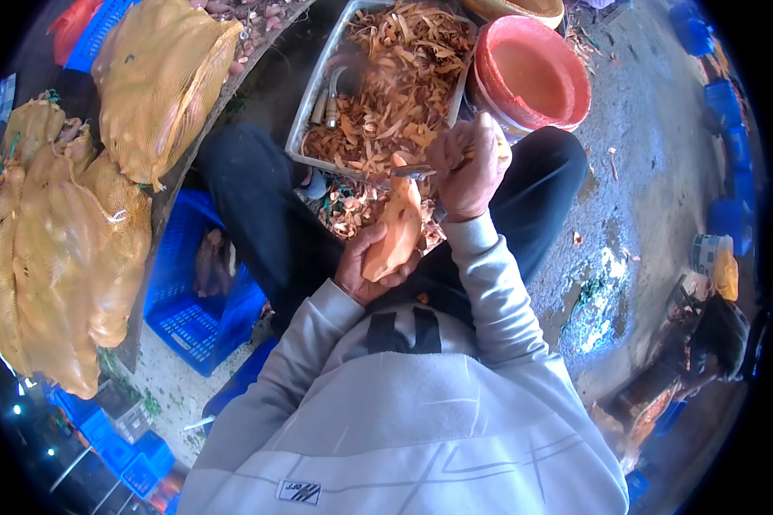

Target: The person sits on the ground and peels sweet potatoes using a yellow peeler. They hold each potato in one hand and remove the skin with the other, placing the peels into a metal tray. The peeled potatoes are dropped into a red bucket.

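My left hand (pixel 356 266) is wrapped round the lower part of a peeled orange sweet potato (pixel 398 230), which stands tilted upright above my lap. In my right hand (pixel 467 176) is a peeler, its metal blade (pixel 414 172) lying across the sweet potato's upper end. A bit of yellow handle shows between the fingers; the rest is hidden by them. Just beyond both hands, a metal tray (pixel 303 116) is heaped with orange-brown peelings (pixel 404 77). More peelings (pixel 349 213) lie on the ground between my legs.
A red-rimmed bucket (pixel 483 69) with cloudy liquid stands right of the tray. On the left, a blue crate (pixel 185 322) holds a few dark roots. Yellow mesh sacks (pixel 60 257) fill the far left, another sack (pixel 159 81) behind them. Wet concrete floor (pixel 627 172) stretches to the right.
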Motion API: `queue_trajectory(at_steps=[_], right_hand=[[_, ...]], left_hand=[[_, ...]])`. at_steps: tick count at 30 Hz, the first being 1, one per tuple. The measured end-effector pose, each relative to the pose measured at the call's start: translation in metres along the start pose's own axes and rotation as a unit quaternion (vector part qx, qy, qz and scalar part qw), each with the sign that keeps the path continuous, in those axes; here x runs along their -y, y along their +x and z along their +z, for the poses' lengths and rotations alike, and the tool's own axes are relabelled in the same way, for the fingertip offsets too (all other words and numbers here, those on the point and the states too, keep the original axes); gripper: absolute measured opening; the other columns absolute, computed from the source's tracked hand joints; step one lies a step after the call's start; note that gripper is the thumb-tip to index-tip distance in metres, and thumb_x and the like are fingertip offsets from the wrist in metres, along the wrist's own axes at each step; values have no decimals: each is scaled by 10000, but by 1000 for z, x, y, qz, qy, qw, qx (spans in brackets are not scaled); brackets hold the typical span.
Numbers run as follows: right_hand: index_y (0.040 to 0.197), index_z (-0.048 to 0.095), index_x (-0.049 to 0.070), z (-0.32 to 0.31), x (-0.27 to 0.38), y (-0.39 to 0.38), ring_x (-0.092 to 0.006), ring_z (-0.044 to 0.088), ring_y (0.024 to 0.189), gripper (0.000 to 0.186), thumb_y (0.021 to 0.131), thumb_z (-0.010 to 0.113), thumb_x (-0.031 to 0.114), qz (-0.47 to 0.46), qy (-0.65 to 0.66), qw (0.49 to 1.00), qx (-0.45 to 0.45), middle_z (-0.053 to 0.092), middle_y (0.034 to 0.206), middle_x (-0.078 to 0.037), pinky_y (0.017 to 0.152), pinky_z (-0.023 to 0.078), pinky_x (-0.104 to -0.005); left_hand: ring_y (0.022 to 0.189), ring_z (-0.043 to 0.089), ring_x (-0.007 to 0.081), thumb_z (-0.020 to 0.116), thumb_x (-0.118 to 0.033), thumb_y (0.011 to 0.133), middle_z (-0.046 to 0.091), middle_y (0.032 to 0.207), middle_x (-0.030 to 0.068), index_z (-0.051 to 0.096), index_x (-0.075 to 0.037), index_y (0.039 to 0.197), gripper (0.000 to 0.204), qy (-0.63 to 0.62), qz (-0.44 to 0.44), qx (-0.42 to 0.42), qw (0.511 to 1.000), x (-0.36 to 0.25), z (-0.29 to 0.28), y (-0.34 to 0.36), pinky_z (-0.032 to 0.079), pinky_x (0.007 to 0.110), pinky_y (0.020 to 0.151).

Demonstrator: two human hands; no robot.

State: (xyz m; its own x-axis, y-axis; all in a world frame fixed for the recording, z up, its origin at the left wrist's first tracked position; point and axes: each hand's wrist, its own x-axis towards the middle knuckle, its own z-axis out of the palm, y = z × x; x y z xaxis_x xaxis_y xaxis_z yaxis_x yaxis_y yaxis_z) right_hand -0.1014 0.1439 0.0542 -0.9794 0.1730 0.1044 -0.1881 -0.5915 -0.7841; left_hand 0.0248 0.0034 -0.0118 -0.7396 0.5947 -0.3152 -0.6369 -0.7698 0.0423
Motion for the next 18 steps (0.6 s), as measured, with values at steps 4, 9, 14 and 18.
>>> queue_trajectory(at_steps=[4,9,14,18], right_hand=[[698,420,64,1,-10,-25,-100,329,416,359,1028,493,185,-50,-35,998,36,390,529,-14,408,262,-269],[715,551,24,-12,-14,-45,-88,506,498,238,940,570,100,-83,-147,981,94,557,581,-22,496,390,-244],[689,534,39,-13,-7,-42,-73,472,474,296,967,570,134,-52,-135,987,65,529,548,-6,468,356,-236],[694,499,50,-9,-1,-31,-99,379,406,396,1027,531,261,52,-107,992,-30,463,521,-25,403,299,-254]], left_hand=[[758,616,230,585,-380,948,624,1050,168,492,-47,1294,490,-25,12,6,1000,3,7,3,457,234,449],[738,618,218,565,-378,962,636,1009,146,508,-47,1265,452,-32,37,-47,998,10,9,2,442,224,443],[680,614,196,580,-340,953,644,969,115,529,-66,1224,389,56,38,-75,995,11,10,3,409,223,420],[649,608,170,591,-263,940,640,955,94,548,-73,1174,304,213,74,-104,969,5,4,8,387,229,399]])
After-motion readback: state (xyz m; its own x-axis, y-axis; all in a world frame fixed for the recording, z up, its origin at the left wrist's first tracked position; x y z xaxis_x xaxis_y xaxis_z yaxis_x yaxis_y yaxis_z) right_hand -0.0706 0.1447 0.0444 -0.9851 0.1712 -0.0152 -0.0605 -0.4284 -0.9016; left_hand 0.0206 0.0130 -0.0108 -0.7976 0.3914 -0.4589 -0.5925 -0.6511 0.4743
